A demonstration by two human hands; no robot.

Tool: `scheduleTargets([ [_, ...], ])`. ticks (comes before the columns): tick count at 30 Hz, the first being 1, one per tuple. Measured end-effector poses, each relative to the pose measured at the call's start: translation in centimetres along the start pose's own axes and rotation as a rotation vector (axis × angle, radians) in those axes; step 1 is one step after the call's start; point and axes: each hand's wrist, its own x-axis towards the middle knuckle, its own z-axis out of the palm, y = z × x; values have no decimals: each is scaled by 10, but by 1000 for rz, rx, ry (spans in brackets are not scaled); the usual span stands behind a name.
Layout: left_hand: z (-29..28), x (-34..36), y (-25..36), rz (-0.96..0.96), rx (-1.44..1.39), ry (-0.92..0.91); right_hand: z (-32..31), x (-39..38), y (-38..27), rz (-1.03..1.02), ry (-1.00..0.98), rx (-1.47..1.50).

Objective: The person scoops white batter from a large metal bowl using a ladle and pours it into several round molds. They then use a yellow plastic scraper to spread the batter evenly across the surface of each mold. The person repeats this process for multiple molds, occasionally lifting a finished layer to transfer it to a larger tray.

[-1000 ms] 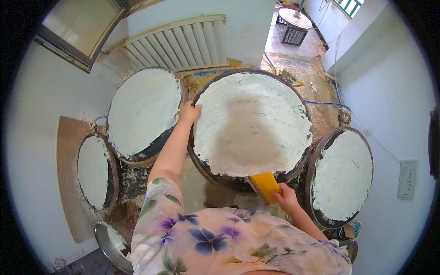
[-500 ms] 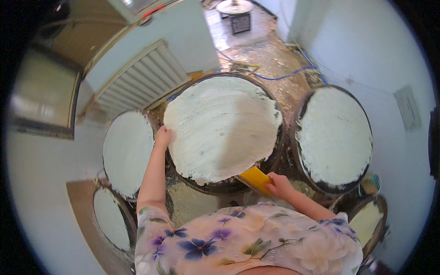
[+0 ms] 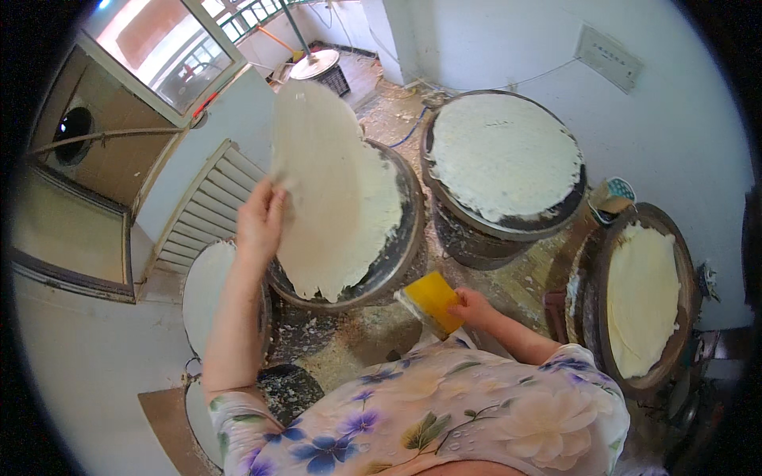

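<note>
My left hand (image 3: 262,226) pinches the left edge of a large, thin, pale pancake (image 3: 329,198). The pancake's far left part is raised off a round dark griddle (image 3: 406,242), while its near and right parts still appear to lie on it. Nearer to me and to the right of that griddle, my right hand (image 3: 473,308) grips a flat yellow scraper (image 3: 434,298). The scraper's pale-coated edge points left, apart from the pancake.
To the right, another round griddle (image 3: 578,190) bears a spread white sheet. A yellowish sheet (image 3: 644,301) lies on a round surface at far right. A white-topped griddle (image 3: 208,289) stands at left by a radiator (image 3: 210,202). Flaky scraps litter the floor (image 3: 389,107).
My left hand has lifted the pancake's left side up and away from the griddle. The scraper has moved clear of the griddle's near edge. The view has turned to the right.
</note>
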Motion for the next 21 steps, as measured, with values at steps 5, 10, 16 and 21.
scheduleTargets([
  [5,-53,-33,86,36,-220,-144,-7,-75,-6,51,-203,1065],
  [10,-87,-79,161,19,-32,-424,-23,-91,-30,-92,-84,1074],
  [16,-100,-142,218,-11,123,-600,-54,-61,-57,-263,-155,1203],
  [21,-99,-176,257,-24,121,-650,-89,-75,-45,-187,-398,1202],
])
